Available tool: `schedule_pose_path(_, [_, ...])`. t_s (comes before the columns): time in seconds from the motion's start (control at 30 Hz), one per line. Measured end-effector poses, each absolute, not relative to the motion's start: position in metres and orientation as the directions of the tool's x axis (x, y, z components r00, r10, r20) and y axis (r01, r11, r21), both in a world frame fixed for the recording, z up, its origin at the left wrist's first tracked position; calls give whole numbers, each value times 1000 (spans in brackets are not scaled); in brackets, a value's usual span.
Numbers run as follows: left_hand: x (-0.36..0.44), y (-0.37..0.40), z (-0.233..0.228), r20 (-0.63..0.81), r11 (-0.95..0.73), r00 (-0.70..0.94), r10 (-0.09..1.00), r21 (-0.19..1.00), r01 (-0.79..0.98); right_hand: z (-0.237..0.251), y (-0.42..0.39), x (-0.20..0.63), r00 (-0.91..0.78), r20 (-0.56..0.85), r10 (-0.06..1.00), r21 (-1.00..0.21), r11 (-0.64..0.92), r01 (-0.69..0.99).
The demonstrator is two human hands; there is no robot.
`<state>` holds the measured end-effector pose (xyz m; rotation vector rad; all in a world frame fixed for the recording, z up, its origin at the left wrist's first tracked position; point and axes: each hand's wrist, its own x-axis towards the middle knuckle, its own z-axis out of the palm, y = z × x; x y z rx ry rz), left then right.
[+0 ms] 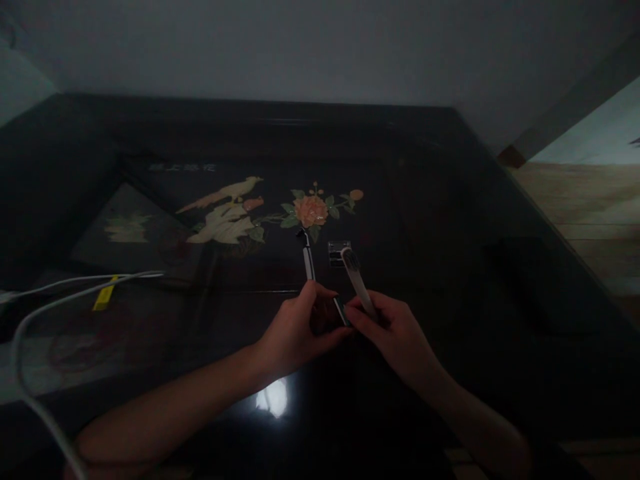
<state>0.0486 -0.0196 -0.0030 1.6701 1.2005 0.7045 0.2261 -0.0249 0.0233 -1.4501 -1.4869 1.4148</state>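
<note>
My left hand is closed, pinching a small flat dark-green piece with a pale edge between thumb and fingers. My right hand grips a white-handled toothbrush, its dark bristles pointing up and away from me. The right fingertips are close against the small piece; whether they press on it I cannot tell. Just past my left fingers a slim white tool with a black bent tip points away from me. Behind the toothbrush head lies a small clear case with dark parts inside.
A glossy black table with an inlaid bird and flower picture spreads beneath my hands. White cables curve along the left, beside a yellow tag. A wall stands behind the table. The room is dim.
</note>
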Motion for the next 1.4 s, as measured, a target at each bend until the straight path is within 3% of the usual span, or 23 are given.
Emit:
schedule_pose_path(0.27, [49, -21, -3, 9, -143, 340, 940, 917, 373, 21, -25, 226, -174, -198, 965, -945, -140, 297])
schedule_pose_path(0.6, [44, -22, 2, 116, -250, 459, 881, 937, 244, 30, -21, 234, -117, -123, 985, -941, -78, 329])
schedule_pose_path(0.67, [46, -21, 3, 85, -177, 448, 890, 970, 169, 32, -21, 236, -124, -111, 986, -941, -65, 331])
schedule_pose_path(0.77, [50, -19, 6, -72, 98, 459, 886, 995, -33, 34, -20, 238, -162, -122, 979, -947, -67, 314])
schedule_pose_path(0.87, [52, -17, 6, -239, 432, 599, 764, 880, -200, 36, -19, 241, -223, -150, 963, -955, -82, 284])
schedule_pose_path(0.97, [51, -15, 2, -295, 639, 742, 602, 735, -226, 37, -17, 243, -307, -198, 931, -966, -133, 221])
schedule_pose_path(1.1, [46, -11, -1, -284, 728, 820, 497, 651, -215, 38, -15, 243, -422, -258, 869, -966, -226, 125])
schedule_pose_path(1.4, [41, -8, -6, -251, 755, 862, 440, 623, -204, 35, -17, 244, -537, -269, 800, -962, -256, 100])
